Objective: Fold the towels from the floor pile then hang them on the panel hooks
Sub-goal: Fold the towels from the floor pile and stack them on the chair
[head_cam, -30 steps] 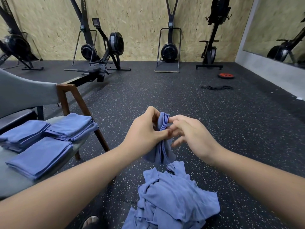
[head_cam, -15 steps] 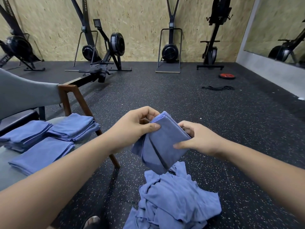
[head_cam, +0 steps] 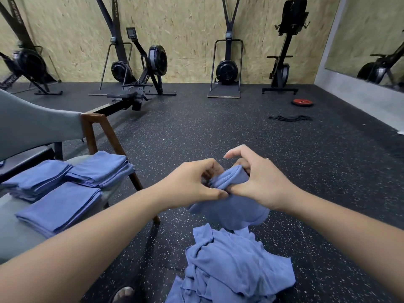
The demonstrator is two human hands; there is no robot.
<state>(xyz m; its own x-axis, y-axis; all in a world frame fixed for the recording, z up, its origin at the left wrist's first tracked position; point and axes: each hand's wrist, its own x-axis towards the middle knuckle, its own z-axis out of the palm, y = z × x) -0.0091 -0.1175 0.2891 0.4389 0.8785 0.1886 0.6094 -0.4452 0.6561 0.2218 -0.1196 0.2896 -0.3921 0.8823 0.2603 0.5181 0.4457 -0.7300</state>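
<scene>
Blue cloth fills the middle of the view. One towel [head_cam: 231, 206] is up in the air, right above the pile [head_cam: 236, 265] of messy towels. Its low edge hangs close to the top of the pile. Both hands have hold of it.

The left hand [head_cam: 192, 184] is above the pile and a bit to the left. Its fingers are curled in, and its thumb and fingertips pinch the top fold of the towel. The right hand [head_cam: 260, 182] is above the pile and a bit to the right. Its thumb presses on the front of the towel, its curled fingers go behind it, and its first finger is lifted higher. The two thumbs almost touch.

The pile lies on the dark, speckled floor [head_cam: 218, 132]. To the left of the pile stands a grey chair [head_cam: 13, 232] with wooden legs. Three stacks of folded towels [head_cam: 59, 206] sit side by side on its seat. Far behind the pile, a red plate [head_cam: 302, 102] lies on the floor, and a rowing machine [head_cam: 140, 84] stands near the wood wall.
</scene>
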